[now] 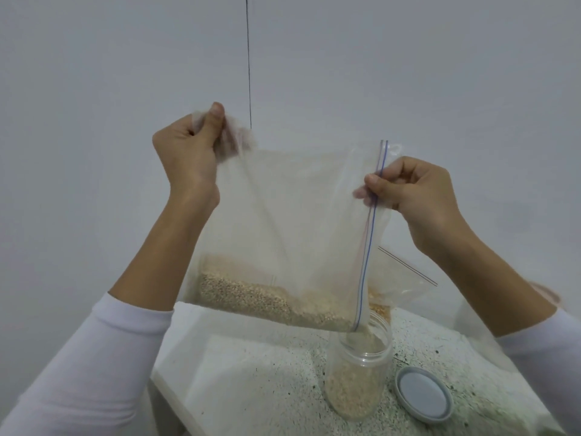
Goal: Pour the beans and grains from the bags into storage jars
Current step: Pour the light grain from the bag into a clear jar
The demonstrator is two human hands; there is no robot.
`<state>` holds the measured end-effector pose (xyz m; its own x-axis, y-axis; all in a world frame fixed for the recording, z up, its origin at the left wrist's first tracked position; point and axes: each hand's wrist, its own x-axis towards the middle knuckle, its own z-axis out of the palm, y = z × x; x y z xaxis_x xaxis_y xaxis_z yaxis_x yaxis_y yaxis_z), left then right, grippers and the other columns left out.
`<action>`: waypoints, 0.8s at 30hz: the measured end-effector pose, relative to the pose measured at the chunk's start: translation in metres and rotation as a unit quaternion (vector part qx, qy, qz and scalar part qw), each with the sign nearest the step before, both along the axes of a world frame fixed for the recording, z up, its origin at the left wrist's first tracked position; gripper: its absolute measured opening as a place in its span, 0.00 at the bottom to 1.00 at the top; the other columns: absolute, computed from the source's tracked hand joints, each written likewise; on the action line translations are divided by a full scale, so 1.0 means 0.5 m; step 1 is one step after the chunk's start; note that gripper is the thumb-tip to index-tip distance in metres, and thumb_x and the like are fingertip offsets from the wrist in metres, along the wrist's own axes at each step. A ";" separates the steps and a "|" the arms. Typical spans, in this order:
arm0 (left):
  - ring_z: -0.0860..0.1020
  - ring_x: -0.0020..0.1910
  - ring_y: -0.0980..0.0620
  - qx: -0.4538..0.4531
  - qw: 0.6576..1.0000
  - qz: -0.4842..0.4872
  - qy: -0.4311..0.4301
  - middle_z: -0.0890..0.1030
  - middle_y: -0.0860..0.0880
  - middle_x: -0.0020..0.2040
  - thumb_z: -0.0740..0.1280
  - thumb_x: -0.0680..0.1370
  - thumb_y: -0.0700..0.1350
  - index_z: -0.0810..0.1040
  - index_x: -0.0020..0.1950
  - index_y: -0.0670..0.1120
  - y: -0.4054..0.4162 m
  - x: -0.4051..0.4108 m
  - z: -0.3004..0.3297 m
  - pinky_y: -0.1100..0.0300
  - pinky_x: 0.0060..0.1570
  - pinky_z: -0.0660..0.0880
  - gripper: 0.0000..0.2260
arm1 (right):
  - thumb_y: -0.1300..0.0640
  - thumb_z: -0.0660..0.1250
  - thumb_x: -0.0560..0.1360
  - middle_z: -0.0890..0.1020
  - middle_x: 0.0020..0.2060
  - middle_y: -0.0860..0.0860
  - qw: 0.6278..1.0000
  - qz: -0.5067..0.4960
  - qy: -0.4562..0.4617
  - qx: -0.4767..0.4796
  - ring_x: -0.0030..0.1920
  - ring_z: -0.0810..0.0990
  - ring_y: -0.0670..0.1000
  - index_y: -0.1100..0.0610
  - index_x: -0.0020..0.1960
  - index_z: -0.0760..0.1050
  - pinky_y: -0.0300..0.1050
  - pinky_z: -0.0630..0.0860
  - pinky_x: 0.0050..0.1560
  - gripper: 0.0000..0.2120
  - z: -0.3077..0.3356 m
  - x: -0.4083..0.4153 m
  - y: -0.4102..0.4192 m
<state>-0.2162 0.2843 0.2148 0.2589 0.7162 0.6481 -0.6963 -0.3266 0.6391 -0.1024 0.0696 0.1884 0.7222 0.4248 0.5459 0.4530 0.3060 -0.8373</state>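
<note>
Roughly half the grain (267, 297) looks out of the zip bag (292, 221), judging by the levels: a band remains along the bag's low edge, and the clear jar (358, 369) on the speckled table (276, 372) is about half full. Bag is turned on its side above the jar, zip strip running down the right edge, its lowest corner sitting at the jar mouth, so pouring is underway. Left hand (188, 149) is fingers-curled, pinching the bag's upper far corner, held high. Right hand (405, 187) pinches the zip edge between thumb and fingers (whether the mouth is held apart there is unclear). Jar lid (424, 394) lies on the table just beside the jar, not yet fitted. A second bag (399, 278) with grain sits behind, apparently untouched. Left to do: empty this bag, cap the jar, then the other bag.
</note>
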 end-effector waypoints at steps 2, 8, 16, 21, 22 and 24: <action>0.77 0.34 0.43 0.022 0.999 -0.026 0.017 0.78 0.42 0.30 0.69 0.76 0.40 0.74 0.27 0.42 -0.003 0.002 0.003 0.53 0.38 0.77 0.17 | 0.71 0.68 0.73 0.81 0.27 0.55 1.000 0.007 0.002 -0.008 0.31 0.83 0.50 0.62 0.36 0.70 0.40 0.80 0.36 0.10 -0.002 0.002 0.001; 0.78 0.29 0.47 0.022 1.000 -0.017 -0.001 0.79 0.48 0.26 0.68 0.77 0.39 0.74 0.25 0.44 -0.005 0.000 0.000 0.57 0.36 0.76 0.19 | 0.71 0.68 0.73 0.82 0.27 0.54 1.000 0.005 0.002 -0.006 0.31 0.82 0.51 0.63 0.38 0.71 0.41 0.80 0.36 0.09 -0.001 0.011 -0.006; 0.78 0.25 0.51 -0.002 1.000 -0.025 -0.019 0.78 0.49 0.24 0.67 0.78 0.36 0.71 0.30 0.40 -0.019 -0.004 0.000 0.61 0.31 0.76 0.16 | 0.71 0.67 0.73 0.81 0.26 0.53 1.000 0.012 0.003 -0.009 0.30 0.82 0.49 0.63 0.35 0.70 0.40 0.80 0.36 0.10 -0.004 0.013 -0.005; 0.78 0.26 0.51 0.002 0.999 -0.023 -0.023 0.78 0.49 0.25 0.67 0.78 0.37 0.74 0.26 0.42 -0.019 -0.002 0.003 0.61 0.31 0.76 0.19 | 0.71 0.67 0.73 0.81 0.26 0.53 1.000 0.007 0.003 -0.003 0.31 0.82 0.51 0.62 0.34 0.70 0.41 0.80 0.37 0.12 -0.003 0.017 -0.007; 0.79 0.26 0.51 0.011 0.999 -0.028 -0.011 0.78 0.49 0.25 0.67 0.78 0.37 0.75 0.26 0.42 -0.019 -0.003 0.003 0.61 0.30 0.76 0.18 | 0.71 0.67 0.73 0.81 0.25 0.53 1.000 0.013 0.004 -0.008 0.31 0.82 0.50 0.62 0.34 0.71 0.41 0.80 0.37 0.11 -0.005 0.016 -0.006; 0.79 0.26 0.51 0.028 0.999 -0.034 0.012 0.79 0.48 0.25 0.67 0.78 0.37 0.75 0.29 0.40 -0.026 -0.003 0.002 0.60 0.31 0.76 0.16 | 0.71 0.67 0.73 0.81 0.25 0.53 0.999 0.024 0.007 -0.019 0.31 0.82 0.51 0.63 0.35 0.71 0.41 0.80 0.37 0.10 -0.006 0.013 -0.004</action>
<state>-0.2176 0.2711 0.2159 0.3215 0.6593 0.6797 -0.7034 -0.3143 0.6375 -0.0959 0.0678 0.1852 0.7077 0.4801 0.5183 0.4262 0.2951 -0.8552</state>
